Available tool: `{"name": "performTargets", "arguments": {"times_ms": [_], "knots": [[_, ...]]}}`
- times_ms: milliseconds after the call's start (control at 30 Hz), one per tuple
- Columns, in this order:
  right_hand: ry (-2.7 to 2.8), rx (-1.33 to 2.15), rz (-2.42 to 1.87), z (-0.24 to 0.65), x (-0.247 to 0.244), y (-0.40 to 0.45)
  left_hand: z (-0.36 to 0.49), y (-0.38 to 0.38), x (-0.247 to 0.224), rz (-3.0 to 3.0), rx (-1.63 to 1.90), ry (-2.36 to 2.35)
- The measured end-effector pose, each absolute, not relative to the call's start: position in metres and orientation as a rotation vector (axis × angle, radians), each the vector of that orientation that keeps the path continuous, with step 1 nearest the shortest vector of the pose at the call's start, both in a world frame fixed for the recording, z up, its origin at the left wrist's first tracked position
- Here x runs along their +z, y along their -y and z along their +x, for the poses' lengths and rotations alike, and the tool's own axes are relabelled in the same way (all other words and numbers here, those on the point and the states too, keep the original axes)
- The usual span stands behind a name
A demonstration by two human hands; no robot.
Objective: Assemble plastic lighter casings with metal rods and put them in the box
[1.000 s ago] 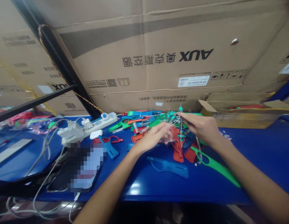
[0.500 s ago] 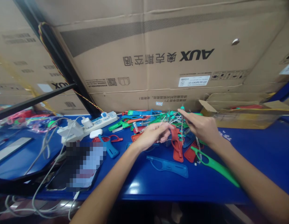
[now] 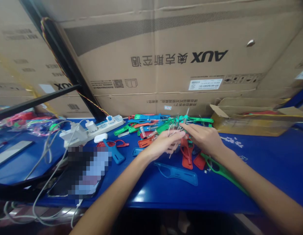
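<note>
My left hand (image 3: 166,142) is curled closed around thin wired metal rods with green ends. My right hand (image 3: 202,135) meets it, fingers pinched at a metal rod with a green end (image 3: 185,118) that points up and away. The exact grip of the right fingertips is partly hidden. Beneath both hands lie red lighter casing halves (image 3: 187,156). A blue lighter casing half (image 3: 179,173) rests nearer the table edge, and a green one (image 3: 227,176) lies partly under my right forearm.
Behind the hands spreads a pile of coloured lighter parts (image 3: 143,125). An open cardboard box (image 3: 254,122) stands at the right, before a large carton wall (image 3: 166,39). At left are a power strip (image 3: 102,129), a white earbud case (image 3: 100,138), cables and a phone (image 3: 90,176).
My right hand has come down and left toward my left hand, and the rod with the green end now tilts between them. My left hand has closed further over the wired rods.
</note>
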State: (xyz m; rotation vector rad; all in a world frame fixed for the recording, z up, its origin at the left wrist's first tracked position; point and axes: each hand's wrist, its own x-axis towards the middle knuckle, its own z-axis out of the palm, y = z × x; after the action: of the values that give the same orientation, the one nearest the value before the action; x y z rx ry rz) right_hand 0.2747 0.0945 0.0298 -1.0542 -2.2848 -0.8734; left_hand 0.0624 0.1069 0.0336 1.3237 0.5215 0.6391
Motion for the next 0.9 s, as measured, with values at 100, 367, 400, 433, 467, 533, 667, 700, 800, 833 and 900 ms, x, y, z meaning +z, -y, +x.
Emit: {"name": "performTargets", "arguments": {"times_ms": [100, 367, 400, 433, 467, 533, 667, 700, 800, 833, 900], "knots": [[2.154, -0.603, -1.053, 0.275, 0.025, -0.098, 0.063, -0.106, 0.036, 1.297, 0.614, -0.551], [1.547, 0.403, -1.077, 0.270, 0.040, -0.099, 0.066, -0.104, 0.035, 1.334, 0.701, -0.524], [1.515, 0.589, -1.075, 0.269, 0.043, -0.099, 0.066, -0.104, 0.034, 1.361, 0.710, -0.528], [1.495, 0.765, -1.068, 0.269, 0.045, -0.099, 0.066, -0.103, 0.034, 1.394, 0.715, -0.537], [1.484, 0.913, -1.056, 0.268, 0.047, -0.099, 0.066, -0.103, 0.034, 1.431, 0.715, -0.551], [1.453, 1.081, -1.020, 0.266, 0.048, -0.099, 0.066, -0.101, 0.034, 1.504, 0.703, -0.581], [1.400, 1.154, -1.004, 0.265, 0.046, -0.099, 0.066, -0.097, 0.037, 1.618, 0.654, -0.580], [1.393, 1.149, -1.001, 0.266, 0.045, -0.099, 0.066, -0.097, 0.038, 1.629, 0.647, -0.570], [1.377, 1.113, -0.988, 0.269, 0.045, -0.100, 0.066, -0.098, 0.038, 1.577, 0.637, -0.566], [1.376, 1.098, -0.991, 0.270, 0.046, -0.101, 0.066, -0.099, 0.038, 1.544, 0.632, -0.572], [1.377, 1.076, -1.004, 0.271, 0.046, -0.102, 0.066, -0.100, 0.038, 1.498, 0.632, -0.581]]}}
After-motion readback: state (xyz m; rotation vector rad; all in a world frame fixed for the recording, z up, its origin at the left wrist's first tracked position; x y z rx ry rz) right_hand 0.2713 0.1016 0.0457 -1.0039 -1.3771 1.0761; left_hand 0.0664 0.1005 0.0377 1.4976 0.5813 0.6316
